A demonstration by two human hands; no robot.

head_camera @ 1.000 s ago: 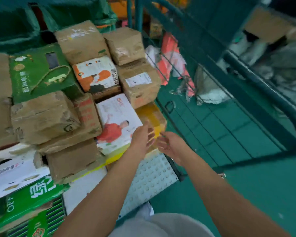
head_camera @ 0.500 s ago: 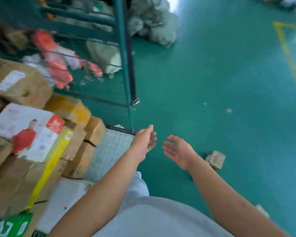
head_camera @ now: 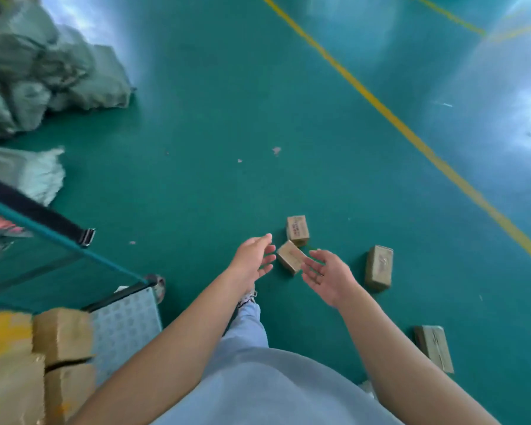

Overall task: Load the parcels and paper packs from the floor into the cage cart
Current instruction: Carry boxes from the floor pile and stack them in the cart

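Several small brown cardboard parcels lie on the green floor: one (head_camera: 291, 256) seen between my hands, one (head_camera: 297, 230) just beyond it, a taller one (head_camera: 378, 267) to the right, and a flat one (head_camera: 434, 348) at lower right. My left hand (head_camera: 252, 259) and my right hand (head_camera: 327, 276) are held out in front of me, fingers relaxed, both holding nothing. The cage cart (head_camera: 123, 329) stands at the lower left, with stacked brown boxes (head_camera: 62, 335) on its patterned deck.
Grey-green sacks (head_camera: 43, 72) are piled at the far left, with a white bag (head_camera: 40, 173) beside the cart's teal frame and black strap (head_camera: 43, 216). Yellow floor lines (head_camera: 411, 136) run diagonally at the right. My leg and shoe (head_camera: 249, 302) are below my hands.
My view has swung right, away from the cart's stacked boxes, toward the floor with the small parcels. Both hands stay empty and held out in front.
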